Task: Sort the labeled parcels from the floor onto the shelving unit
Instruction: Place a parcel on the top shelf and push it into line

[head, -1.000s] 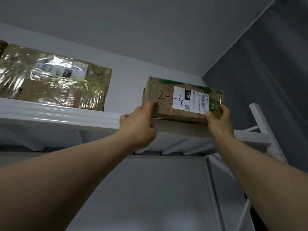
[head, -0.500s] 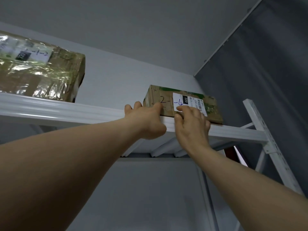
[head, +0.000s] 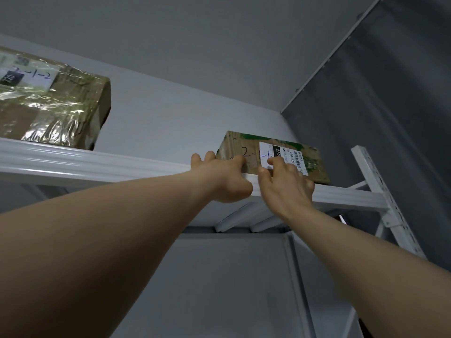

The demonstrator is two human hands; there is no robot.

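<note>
- Parcel (head: 271, 156): small cardboard box w/ green print, sitting on the top shelf (head: 97, 164) of a white shelving unit, near its right end, front face about flush w/ the shelf lip.
- Left hand (head: 223, 178): fingers curled loosely against the box's left front corner; thumb on the front face.
- Right hand (head: 285, 184): fingers spread, tips pressed flat on the white label (head: 280, 156); pushing, not gripping.
- Risk, a guess: an uneven push could skew the box or slide it toward the open right end by the upright (head: 380, 191).
- Writing: handwritten "2-1-4" (last digit partly covered); label shows "220", "220-220", barcode.
- Second parcel (head: 53, 103), plastic-wrapped, well apart at left: "2-1-2".
</note>
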